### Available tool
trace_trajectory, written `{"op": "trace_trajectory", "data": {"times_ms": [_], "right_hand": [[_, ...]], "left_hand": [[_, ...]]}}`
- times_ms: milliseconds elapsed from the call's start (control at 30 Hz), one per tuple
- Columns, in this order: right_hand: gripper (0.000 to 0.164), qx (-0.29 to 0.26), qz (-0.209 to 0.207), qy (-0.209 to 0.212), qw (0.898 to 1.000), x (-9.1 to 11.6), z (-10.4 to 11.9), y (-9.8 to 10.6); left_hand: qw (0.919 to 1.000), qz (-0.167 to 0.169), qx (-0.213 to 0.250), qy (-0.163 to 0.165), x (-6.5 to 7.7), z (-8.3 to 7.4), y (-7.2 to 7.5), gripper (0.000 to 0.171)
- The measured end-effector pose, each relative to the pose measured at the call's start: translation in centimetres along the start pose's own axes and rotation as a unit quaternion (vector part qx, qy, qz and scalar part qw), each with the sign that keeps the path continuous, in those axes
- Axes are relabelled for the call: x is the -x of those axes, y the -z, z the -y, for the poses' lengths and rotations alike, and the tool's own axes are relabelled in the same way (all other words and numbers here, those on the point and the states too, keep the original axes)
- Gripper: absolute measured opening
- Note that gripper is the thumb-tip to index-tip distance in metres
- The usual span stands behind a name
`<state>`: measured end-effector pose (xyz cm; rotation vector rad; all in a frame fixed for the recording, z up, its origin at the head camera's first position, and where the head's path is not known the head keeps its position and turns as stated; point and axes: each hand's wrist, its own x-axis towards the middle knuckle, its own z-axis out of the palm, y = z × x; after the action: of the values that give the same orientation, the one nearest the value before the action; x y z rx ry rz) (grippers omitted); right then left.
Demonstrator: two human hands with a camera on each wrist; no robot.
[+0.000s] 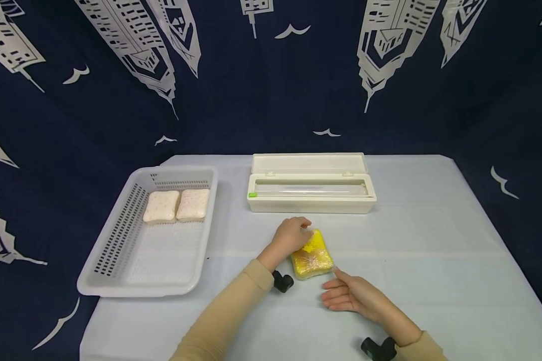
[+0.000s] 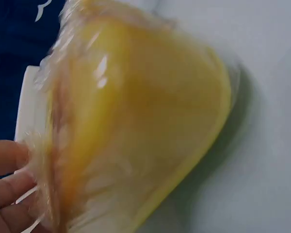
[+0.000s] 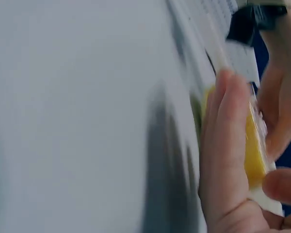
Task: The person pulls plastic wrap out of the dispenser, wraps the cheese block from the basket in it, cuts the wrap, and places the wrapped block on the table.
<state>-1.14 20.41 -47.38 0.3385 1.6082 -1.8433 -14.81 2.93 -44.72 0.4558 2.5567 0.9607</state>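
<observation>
A yellow bar in crinkled clear plastic film lies at the middle front of the table. My left hand grips its far left edge. In the left wrist view, the fingers hold gathered film along one side of the bar, whose yellow face fills much of the picture, blurred. My right hand is at the near right corner, its thumb tip right at the film. Its fingers are extended side by side in the right wrist view and partly hide the bar.
Behind the hands stands a cream film dispenser, lid up, with a clear roll inside and a green slider at its left. A white perforated basket on the left holds two pale speckled bars. Beyond the table hangs a dark blue patterned cloth.
</observation>
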Motion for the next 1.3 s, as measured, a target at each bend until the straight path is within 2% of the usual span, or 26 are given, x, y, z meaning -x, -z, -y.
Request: {"op": "trace_trajectory", "data": {"times_ms": [100,200,300,367,433,533,600,667,767,833,933,1100,1233,1300], "right_hand": [[0.069,-0.101,0.038,0.027,0.994,-0.9,-0.5,-0.8],[0.067,-0.173,0.051,0.054,0.982,-1.4,-0.6,-1.2],[0.065,-0.211,0.058,0.075,0.973,-1.3,-0.2,-1.1],[0.068,-0.208,0.049,0.089,0.973,-1.2,0.2,-1.0],[0.071,-0.181,0.012,0.107,0.978,-1.1,0.7,-1.2],[0.07,-0.11,-0.08,0.128,0.982,-1.1,1.6,-1.7],[0.065,-0.067,-0.146,0.136,0.978,-1.2,2.0,-2.1],[0.061,-0.025,-0.201,0.139,0.969,-1.3,2.3,-2.4],[0.059,0.024,-0.248,0.146,0.957,-1.5,2.3,-2.6],[0.06,0.048,-0.256,0.154,0.953,-1.6,2.2,-2.7],[0.063,0.081,-0.246,0.171,0.95,-1.7,1.7,-2.8],[0.068,0.187,-0.239,0.171,0.938,-2.1,1.0,-2.9],[0.069,0.244,-0.238,0.177,0.923,-2.2,0.4,-2.9],[0.065,0.273,-0.249,0.203,0.907,-2.2,0.1,-2.9]], "left_hand": [[0.9995,0.01,-0.031,-0.002,0.2,-0.1,-0.5,0.031],[0.9995,0.012,-0.026,-0.013,0.4,0.2,-0.4,0.031],[0.9994,0.004,0.005,-0.034,0.9,0.4,0.4,0.035],[0.9978,-0.012,0.039,-0.052,1.4,0.5,1.2,0.039],[0.9949,-0.034,0.067,-0.067,2.0,0.5,2.0,0.04],[0.9895,-0.065,0.093,-0.09,3.0,0.4,2.8,0.036],[0.9873,-0.077,0.1,-0.096,3.6,0.4,3.2,0.032],[0.9863,-0.075,0.11,-0.097,4.1,0.7,3.3,0.03],[0.9861,-0.055,0.133,-0.083,4.8,1.6,3.0,0.035],[0.9854,-0.038,0.153,-0.066,5.2,2.5,2.4,0.04],[0.9833,-0.022,0.175,-0.045,5.6,3.6,1.1,0.05],[0.9812,-0.031,0.189,-0.021,6.4,5.0,-0.9,0.062],[0.9832,-0.045,0.177,-0.012,6.8,5.7,-2.0,0.073],[0.9848,-0.05,0.166,-0.011,6.9,5.9,-2.1,0.084]]}}
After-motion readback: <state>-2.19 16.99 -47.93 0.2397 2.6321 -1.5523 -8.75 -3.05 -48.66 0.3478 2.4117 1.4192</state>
